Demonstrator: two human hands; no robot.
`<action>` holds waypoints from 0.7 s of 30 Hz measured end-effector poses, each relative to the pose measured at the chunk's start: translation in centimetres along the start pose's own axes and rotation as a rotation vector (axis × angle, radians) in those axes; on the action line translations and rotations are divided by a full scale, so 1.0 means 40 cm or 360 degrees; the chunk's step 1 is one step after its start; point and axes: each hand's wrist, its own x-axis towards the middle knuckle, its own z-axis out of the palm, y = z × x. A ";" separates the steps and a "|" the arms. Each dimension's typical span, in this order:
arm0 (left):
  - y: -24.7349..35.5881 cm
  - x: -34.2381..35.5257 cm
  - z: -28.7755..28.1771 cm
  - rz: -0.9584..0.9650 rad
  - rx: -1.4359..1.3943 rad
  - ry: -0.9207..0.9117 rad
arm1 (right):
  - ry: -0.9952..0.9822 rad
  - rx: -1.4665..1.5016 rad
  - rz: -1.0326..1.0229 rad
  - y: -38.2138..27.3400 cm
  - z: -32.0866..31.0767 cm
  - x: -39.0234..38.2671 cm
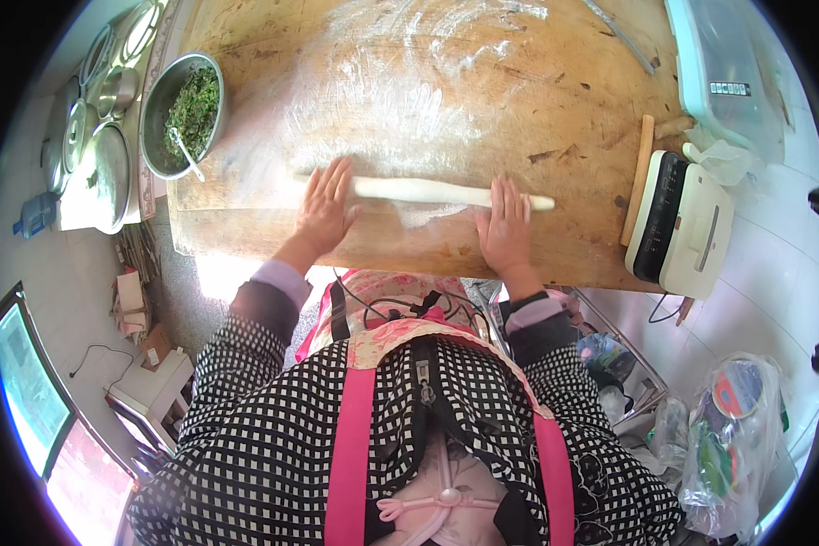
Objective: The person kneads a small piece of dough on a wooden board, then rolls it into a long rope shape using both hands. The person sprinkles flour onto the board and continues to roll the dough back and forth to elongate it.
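Observation:
A long pale rope of dough (pixel 419 189) lies across the near part of a floured wooden board (pixel 573 100). Its right end tapers to a point just past my right hand (pixel 505 235). That hand rests on the dough near this end, fingers stretched forward. My left hand (pixel 325 214) lies flat at the rope's left end, with the fingers extended and the thumb spread; it covers part of the dough there. Neither hand is wrapped round the rope. A thin patch of flour (pixel 423 215) shows just in front of the dough, between my hands.
At the board's left edge stands a metal bowl (pixel 151 136) of chopped greens with a spoon (pixel 189 155). On the right are a rolling pin (pixel 640 177), a white and black appliance (pixel 696 227) and a pale blue plastic bin (pixel 692 68). A metal rod (pixel 621 36) lies at the far right.

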 end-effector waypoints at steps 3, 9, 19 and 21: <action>0.018 -0.051 0.036 0.0055 -0.0181 0.0335 | -0.0019 0.0012 0.0061 0.005 0.003 -0.018; -0.049 0.186 0.031 -0.0429 -0.0014 0.0590 | 0.0386 -0.0111 0.0046 0.091 -0.007 0.231; -0.069 0.204 -0.031 -0.0155 0.0541 0.0094 | 0.0277 -0.0251 0.0017 0.144 -0.034 0.270; -0.047 0.089 -0.014 -0.0087 0.0279 0.0081 | 0.0223 -0.0126 -0.0020 0.131 -0.033 0.122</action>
